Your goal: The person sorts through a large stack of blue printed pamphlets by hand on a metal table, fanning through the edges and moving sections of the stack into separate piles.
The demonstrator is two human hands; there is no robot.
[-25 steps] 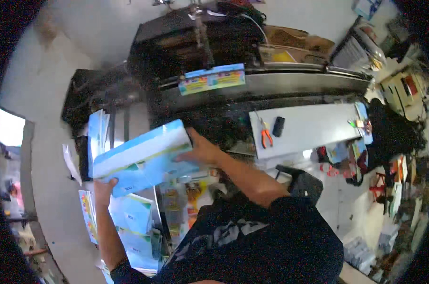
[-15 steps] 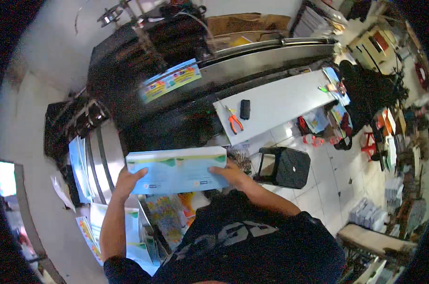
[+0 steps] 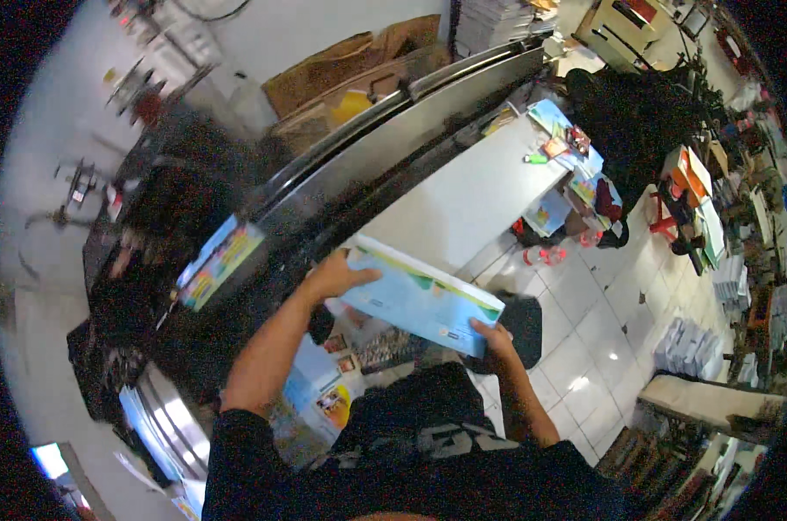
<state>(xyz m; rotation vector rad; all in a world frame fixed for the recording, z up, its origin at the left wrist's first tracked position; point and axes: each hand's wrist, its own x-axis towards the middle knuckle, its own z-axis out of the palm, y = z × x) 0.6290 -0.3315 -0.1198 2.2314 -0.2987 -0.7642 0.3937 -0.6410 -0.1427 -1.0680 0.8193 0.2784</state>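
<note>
Both ends held: our left hand (image 3: 340, 276) grips the left end of a stack of light-blue printed sheets (image 3: 411, 300), thumb over the front; our right hand (image 3: 496, 339) is clamped on its lower right corner. Stack lies between the two, sloping down rightward, white edge uppermost. We note green-yellow trim and a small dark label (image 3: 452, 334) near the right thumb, print too small to read. Beyond: white worktop (image 3: 463, 195); farther left, a colourful printed sheet (image 3: 222, 265), writing blurred.
</note>
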